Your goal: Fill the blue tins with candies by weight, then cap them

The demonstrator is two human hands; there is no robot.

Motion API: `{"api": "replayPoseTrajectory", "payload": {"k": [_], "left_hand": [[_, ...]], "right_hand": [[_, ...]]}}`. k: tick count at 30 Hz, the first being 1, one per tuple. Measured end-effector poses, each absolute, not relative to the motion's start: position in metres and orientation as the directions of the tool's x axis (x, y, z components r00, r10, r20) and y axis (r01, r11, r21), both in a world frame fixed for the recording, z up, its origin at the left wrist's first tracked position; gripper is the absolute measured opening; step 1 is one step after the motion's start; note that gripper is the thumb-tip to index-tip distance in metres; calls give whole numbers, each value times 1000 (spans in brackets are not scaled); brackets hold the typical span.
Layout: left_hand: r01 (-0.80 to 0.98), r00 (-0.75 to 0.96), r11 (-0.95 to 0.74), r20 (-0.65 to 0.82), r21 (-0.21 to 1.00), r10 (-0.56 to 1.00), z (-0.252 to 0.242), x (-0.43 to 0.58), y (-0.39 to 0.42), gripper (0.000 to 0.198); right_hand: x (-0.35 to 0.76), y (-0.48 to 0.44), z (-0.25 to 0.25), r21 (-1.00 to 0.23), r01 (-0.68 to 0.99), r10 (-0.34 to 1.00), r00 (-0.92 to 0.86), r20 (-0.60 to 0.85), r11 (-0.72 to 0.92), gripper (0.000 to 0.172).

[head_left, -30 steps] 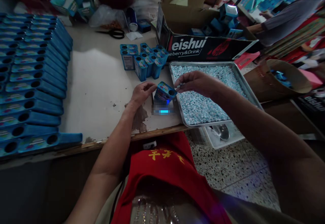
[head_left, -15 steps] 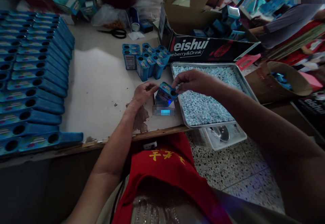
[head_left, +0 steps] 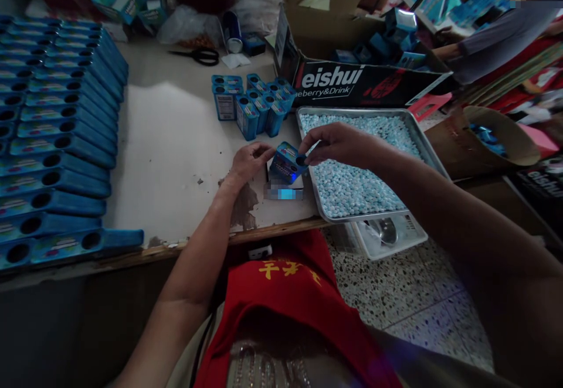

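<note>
A small blue box (head_left: pixel 284 168) with a printed top and a dark round opening stands on a small scale with a lit, blurred display (head_left: pixel 285 193). At the box's left edge is my left hand (head_left: pixel 250 160), its thumb and forefinger brought together; whether it grips anything is hidden. My right hand (head_left: pixel 332 143) comes from the right with fingertips pinched at the round opening; what they hold, if anything, is too small to see. Beside the scale, a metal tray (head_left: pixel 323 215) holds many pale blue and white pellets (head_left: pixel 356 183). Several matching blue boxes (head_left: pixel 259 106) stand behind.
Rows of blue boxes (head_left: pixel 65 142) fill the table's left side. Scissors (head_left: pixel 204 56), a can (head_left: pixel 232 33) and plastic bags lie at the back. An open carton (head_left: pixel 373 86) holds more boxes. Under the tray is a white tub (head_left: pixel 396 244) with a scoop. Another person's arm (head_left: pixel 448 52) shows upper right.
My right hand has shifted very slightly at the box's opening. My left hand and the box on the scale stay nearly where they were.
</note>
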State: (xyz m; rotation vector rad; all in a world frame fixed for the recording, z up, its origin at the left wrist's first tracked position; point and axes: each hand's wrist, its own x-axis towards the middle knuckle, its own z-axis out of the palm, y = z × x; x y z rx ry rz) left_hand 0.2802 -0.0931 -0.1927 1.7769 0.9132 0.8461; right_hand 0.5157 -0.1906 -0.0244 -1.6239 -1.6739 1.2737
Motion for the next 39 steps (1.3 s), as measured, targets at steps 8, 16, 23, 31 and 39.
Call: {"api": "replayPoseTrajectory", "payload": {"k": [8, 16, 23, 31, 39], "left_hand": [[228, 482, -283, 144, 932, 864, -196, 281, -92, 51], [187, 479, -243, 128, 952, 869, -195, 281, -95, 53], [206, 478, -246, 122, 947, 870, -192, 280, -95, 52], [177, 489, -227, 115, 958, 865, -194, 280, -95, 46], [212, 487, -231, 102, 949, 867, -192, 279, -96, 42]], "right_hand": [[537, -197, -35, -968, 77, 965, 125, -230, -241, 18], [560, -213, -111, -821, -425, 710, 434, -554, -381, 44], [559, -219, -109, -800, -488, 718, 409, -563, -349, 38], [555, -210, -103, -847, -413, 814, 325, -481, -335, 32], [542, -220, -74, -914, -156, 906, 149, -395, -373, 12]]}}
